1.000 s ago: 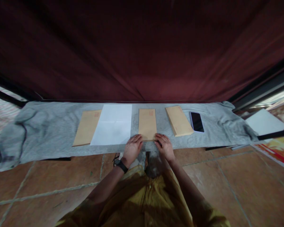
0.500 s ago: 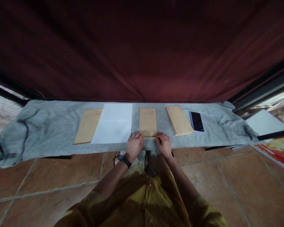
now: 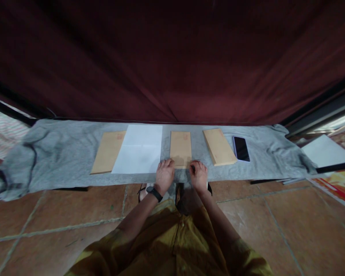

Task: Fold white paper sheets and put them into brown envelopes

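A brown paper envelope (image 3: 181,148) lies upright in front of me, with small red print near its far right corner. Its near end shows a flap line. At the near left corner of it, my left hand (image 3: 165,175) has curled fingers closed on the edge. My right hand (image 3: 199,177) pinches the near right corner, fingers bent. Just left of the envelope is a white sheet of paper (image 3: 139,149) with a faint crease across it. The fingertips are partly hidden by the hands.
Another brown envelope (image 3: 107,152) lies partly beside the white sheet at the left. A stack of brown envelopes (image 3: 220,147) and a phone (image 3: 241,148) lie to the right. All rest on a grey cloth (image 3: 63,153) over a narrow bench, backed by a dark red curtain (image 3: 172,69).
The near flap of the middle envelope, slightly raised before, now lies flatter. Both hands stay at its near corners, with the fingers shifted slightly. The view has moved a little.
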{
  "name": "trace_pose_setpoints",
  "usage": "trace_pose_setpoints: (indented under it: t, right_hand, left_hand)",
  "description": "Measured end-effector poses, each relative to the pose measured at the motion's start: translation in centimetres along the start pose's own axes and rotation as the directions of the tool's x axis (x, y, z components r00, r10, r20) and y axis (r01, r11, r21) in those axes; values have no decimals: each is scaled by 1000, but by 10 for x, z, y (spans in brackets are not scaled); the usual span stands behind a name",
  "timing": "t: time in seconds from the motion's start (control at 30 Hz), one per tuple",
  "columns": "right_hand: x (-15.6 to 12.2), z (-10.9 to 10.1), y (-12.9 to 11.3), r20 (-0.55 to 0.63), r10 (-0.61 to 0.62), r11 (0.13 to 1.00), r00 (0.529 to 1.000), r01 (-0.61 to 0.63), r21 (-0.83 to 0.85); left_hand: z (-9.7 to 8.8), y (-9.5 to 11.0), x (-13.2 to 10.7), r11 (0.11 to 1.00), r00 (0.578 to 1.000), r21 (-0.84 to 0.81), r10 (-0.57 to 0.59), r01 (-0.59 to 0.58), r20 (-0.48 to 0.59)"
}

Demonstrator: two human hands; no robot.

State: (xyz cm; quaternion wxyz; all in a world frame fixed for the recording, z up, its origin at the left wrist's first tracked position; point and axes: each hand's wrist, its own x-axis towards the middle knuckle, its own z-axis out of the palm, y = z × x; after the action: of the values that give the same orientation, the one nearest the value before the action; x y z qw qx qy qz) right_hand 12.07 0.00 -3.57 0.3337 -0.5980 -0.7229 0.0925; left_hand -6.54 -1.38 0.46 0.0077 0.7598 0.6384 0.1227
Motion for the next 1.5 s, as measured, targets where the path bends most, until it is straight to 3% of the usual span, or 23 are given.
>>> trace_pose_setpoints:
  t: [0.13, 0.23, 0.3, 0.53, 0.8, 1.0, 1.27, 1.5]
  right_hand:
    - [0, -1, 1, 8, -8, 1000, 1000, 8, -1]
    - [0, -1, 1, 9, -6, 1000, 1000, 6, 0]
    - [0, -1, 1, 9, -2, 1000, 1000, 2, 1]
    - [-1, 1, 1, 0, -3, 1000, 1000, 3, -2]
    - [-7, -6, -6, -4, -42, 996, 999, 42, 77]
    - [-24, -6, -29, 167, -213, 963, 963, 178, 203]
    - [-29, -3, -29, 271, -238, 971, 933, 221, 92]
    - [-31, -3, -29, 260, -249, 968, 933, 246, 42]
  left_hand:
    - [6, 2, -6, 984, 983, 26, 178, -177, -40]
    - [13, 8, -13, 932, 932, 13, 363, -363, -6]
    - [19, 13, -17, 907, 907, 6, 421, -421, 26]
    - [35, 17, -25, 918, 914, 28, 392, -397, 100]
    - [34, 17, -24, 919, 912, 12, 391, -395, 123]
    - [32, 16, -25, 926, 918, -40, 378, -376, 123]
    - [38, 12, -25, 932, 926, -66, 362, -357, 105]
    - [31, 3, -29, 939, 939, -86, 338, -332, 66]
